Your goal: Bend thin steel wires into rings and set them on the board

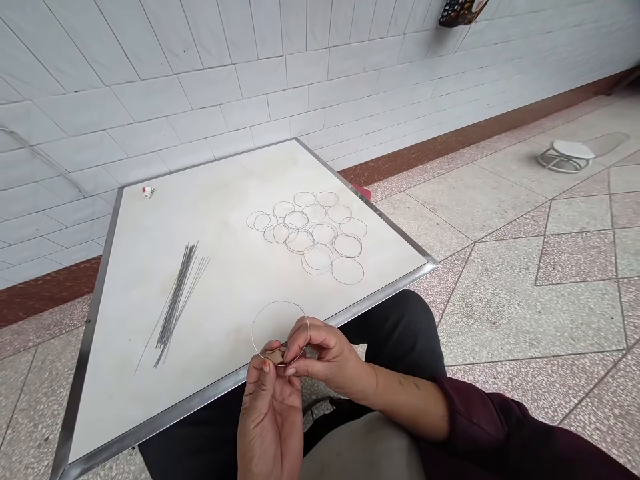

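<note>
A thin wire ring [278,302] stands up between my two hands, over the near edge of the table. My left hand [273,407] is closed, pinching the ring's lower left part between thumb and fingers. A small tan piece [275,357] sits at the fingertips there. My right hand [325,353] is closed on the ring's lower right side, its fingertips close to the left hand's. Several wire rings [320,233] lie overlapping on the right part of the table. A bundle of straight wires [177,297] lies on the left part.
The white table [210,220] has a metal rim and stands against a tiled wall. A small red and white object [148,192] is at its far left corner. On the floor at right stands a low round stool [567,155]. A patterned bag [461,12] hangs at the top.
</note>
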The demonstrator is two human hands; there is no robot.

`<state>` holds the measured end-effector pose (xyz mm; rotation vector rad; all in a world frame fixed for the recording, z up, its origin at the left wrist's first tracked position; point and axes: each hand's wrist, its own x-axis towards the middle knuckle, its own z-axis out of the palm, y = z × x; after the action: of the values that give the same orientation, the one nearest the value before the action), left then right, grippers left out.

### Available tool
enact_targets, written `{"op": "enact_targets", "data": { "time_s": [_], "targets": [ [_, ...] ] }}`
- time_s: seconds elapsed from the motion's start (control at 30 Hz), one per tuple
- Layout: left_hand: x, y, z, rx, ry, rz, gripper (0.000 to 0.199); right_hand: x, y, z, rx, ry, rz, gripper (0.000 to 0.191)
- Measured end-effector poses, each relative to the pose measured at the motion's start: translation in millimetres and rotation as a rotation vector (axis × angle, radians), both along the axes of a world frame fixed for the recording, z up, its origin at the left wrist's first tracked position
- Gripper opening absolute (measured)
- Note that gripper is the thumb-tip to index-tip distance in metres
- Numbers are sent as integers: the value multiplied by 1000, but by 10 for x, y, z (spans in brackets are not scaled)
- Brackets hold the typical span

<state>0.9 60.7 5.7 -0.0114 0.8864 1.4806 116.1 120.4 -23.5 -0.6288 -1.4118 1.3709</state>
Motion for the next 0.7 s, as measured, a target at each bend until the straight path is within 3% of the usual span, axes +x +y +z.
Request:
{"op": "enact_targets", "data": {
  "time_s": [0.4,0.7],
  "targets": [
    [95,-55,57,8,22,54,12,-107,-150,-35,31,153,-128,19],
    [73,-82,30,-2,66,66,11,-81,-146,-61,58,109,-141,15]
  ]
}}
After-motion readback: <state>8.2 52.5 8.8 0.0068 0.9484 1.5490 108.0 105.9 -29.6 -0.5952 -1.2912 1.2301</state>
